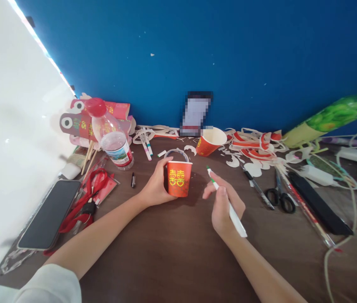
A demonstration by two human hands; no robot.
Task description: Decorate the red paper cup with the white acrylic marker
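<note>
My left hand (155, 187) is closed around the left side of a red paper cup (182, 191) with yellow characters on its front. A dark, thin handle (178, 150) arches over the cup's rim. To the right, my right hand (227, 204) grips a white marker (237, 223) with a green tip, which points up and left, apart from the cup. A second red paper cup (204, 148) stands tilted behind, near the wall. A small marker cap (162, 154) lies on the table behind the held cup.
At left are a phone (50, 214), a red lanyard (98, 185) and a plastic bottle (118, 152). Scissors (279, 194), a pen (262, 191) and a black case (319, 204) lie right. Paper scraps (251, 145) line the blue wall (172, 50); a blurred-out phone (195, 113) leans there.
</note>
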